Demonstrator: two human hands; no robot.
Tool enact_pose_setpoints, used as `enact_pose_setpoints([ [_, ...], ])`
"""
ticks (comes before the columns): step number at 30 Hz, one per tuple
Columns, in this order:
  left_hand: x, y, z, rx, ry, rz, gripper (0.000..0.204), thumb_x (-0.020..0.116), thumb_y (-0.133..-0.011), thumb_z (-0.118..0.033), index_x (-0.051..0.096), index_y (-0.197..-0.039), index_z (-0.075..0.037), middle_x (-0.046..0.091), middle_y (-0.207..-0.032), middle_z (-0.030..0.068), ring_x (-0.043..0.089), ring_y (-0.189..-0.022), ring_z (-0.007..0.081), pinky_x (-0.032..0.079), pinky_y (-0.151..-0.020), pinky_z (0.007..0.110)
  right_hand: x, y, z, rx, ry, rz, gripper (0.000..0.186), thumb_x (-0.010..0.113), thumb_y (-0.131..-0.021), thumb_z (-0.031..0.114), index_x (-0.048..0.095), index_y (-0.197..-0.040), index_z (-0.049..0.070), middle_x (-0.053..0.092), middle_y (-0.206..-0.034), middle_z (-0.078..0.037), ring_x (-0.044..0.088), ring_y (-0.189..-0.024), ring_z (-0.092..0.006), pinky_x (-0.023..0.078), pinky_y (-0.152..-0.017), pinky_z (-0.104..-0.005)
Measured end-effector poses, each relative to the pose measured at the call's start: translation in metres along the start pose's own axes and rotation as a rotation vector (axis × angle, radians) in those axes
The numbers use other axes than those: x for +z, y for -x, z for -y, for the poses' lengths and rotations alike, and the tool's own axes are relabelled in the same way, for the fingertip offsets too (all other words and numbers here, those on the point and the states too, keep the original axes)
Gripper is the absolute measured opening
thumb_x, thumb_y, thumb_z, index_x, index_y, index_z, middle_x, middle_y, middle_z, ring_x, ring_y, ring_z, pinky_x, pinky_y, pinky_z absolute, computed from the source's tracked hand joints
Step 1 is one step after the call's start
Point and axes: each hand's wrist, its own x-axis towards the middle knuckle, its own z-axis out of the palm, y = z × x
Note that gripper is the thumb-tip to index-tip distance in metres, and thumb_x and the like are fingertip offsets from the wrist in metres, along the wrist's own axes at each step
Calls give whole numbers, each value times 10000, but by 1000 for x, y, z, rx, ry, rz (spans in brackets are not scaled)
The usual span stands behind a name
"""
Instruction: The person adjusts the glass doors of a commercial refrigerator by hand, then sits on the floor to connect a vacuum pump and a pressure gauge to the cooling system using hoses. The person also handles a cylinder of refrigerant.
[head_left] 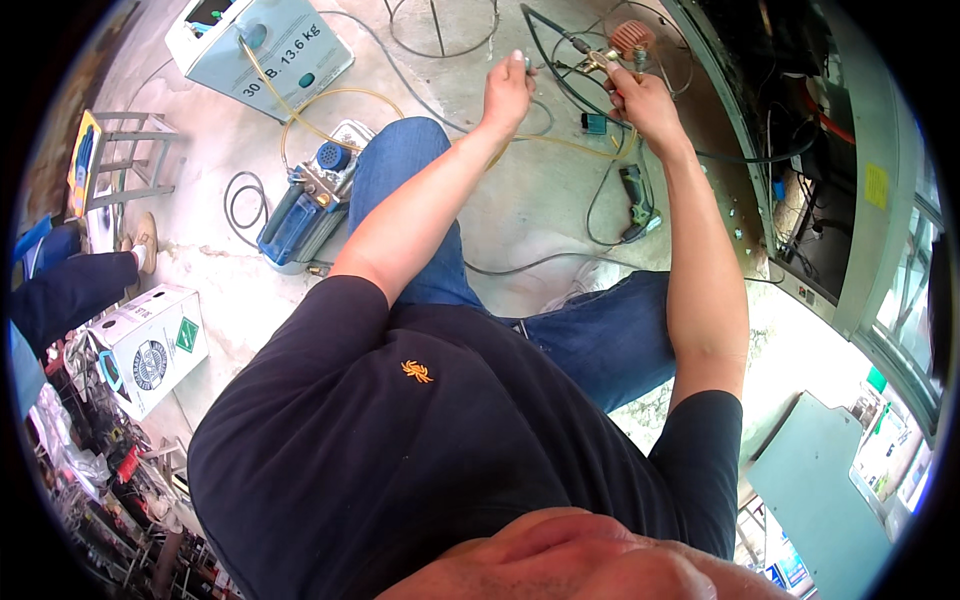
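My right hand [648, 108] is closed on a brass valve fitting [602, 62] with hoses running to it, low beside the open cabinet. Just left of it, my left hand [508, 92] is raised with its fingers pinched together. A small greyish piece shows at those fingertips, too small to name. A thick black hose [545, 25] reaches the fitting from above. Beyond the fitting is a rounded reddish ribbed thing [632, 38]. A yellow hose [575, 146] passes below both hands.
A blue-and-silver pump [315, 200] stands by my left knee. Near it is a pale blue carton [265, 60]. A cordless tool [636, 200] lies on the floor amid cables. The open metal cabinet [860, 230] lines the right. Another person's leg [75, 285] and a white carton [150, 345] are left.
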Motion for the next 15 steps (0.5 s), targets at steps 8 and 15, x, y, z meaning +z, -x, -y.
enact_pose_setpoints([
  [8,-48,-93,-34,132,546,-194,252,542,-993,-267,478,-824,-91,523,-717,30,511,-619,160,416,-555,289,39,0,-2,41,-514,188,391,520,-1025,375,572,-1084,-8,667,-1199,-229,684,-799,-180,566,-793,-335],
  [15,-1,-67,-80,227,440,-104,332,506,-1010,-349,490,-790,-101,484,-636,15,478,-540,135,402,-518,282,77,-7,23,-9,-779,305,309,485,-1049,307,570,-977,19,642,-1184,-233,680,-1053,-343,562,-912,-430],
])
